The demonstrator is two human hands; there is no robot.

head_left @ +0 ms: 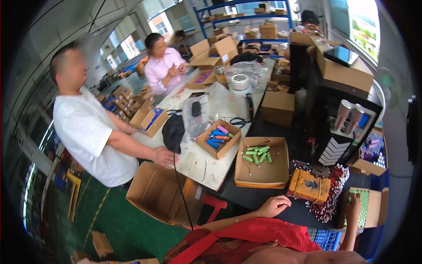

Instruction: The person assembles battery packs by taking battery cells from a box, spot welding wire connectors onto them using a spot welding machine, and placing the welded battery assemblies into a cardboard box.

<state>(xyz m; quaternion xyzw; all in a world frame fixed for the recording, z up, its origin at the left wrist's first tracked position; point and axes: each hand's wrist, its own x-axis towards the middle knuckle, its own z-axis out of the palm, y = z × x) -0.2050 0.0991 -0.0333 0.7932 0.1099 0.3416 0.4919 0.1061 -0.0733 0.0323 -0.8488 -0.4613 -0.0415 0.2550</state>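
Observation:
My left hand rests at the black bench's front edge, fingers loosely bent, with nothing visible in it. Beside it sits a yellow-orange block with a dark hole in its top. My right hand reaches over a cardboard box packed with upright green cylindrical cells. Its fingers are drawn together at the cells; what they pinch is hidden. Red-and-white wire leads lie bunched between the block and that box. Ahead of my left hand, an open carton holds several green cells with leads.
A black machine with lit chevrons stands behind the block. On the white table are a box of coloured cells, scissors and plastic bags. A person in white leans at its left; another in pink works farther back.

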